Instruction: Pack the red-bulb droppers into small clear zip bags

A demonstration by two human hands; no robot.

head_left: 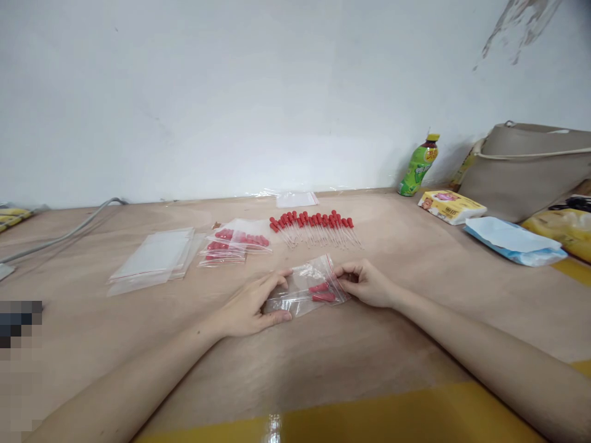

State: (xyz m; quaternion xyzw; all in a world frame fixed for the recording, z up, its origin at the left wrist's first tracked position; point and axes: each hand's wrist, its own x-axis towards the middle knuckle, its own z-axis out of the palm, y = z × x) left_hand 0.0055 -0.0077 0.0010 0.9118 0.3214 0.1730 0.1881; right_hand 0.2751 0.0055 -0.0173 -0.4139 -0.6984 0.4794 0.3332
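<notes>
Running from the left edge, a grey cable [69, 235] lay across the bench [240, 381] toward the wall. To its right, a stack of flat clear bags [154, 255] was laid at a slant, its sheets slightly fanned. Next, a group of filled bags [231, 245] overlapped one another, with red bulbs visible through the film. The left hand [252, 307] was positioned nearer the viewer; its grip was wide, with thumb and fingers spread about the left end of the clear bag [300, 286]. This bag lay on the bench between the two hands and contained droppers with red bulbs [323, 296], the bulbs directed toward the right end. Beyond it, a white packet [297, 199] was located near the wall, and a row of loose droppers [316, 227] lay with bulbs toward the wall and stems toward the viewer. The right hand [364, 282] had a narrow grip, holding the right, red-lined end of the clear bag at the fingertips. Farther right, a green bottle [418, 166] stood near the wall, followed by a yellow packet [451, 206], a blue-and-white packet [514, 240] and a large beige bag [530, 169] behind them.
</notes>
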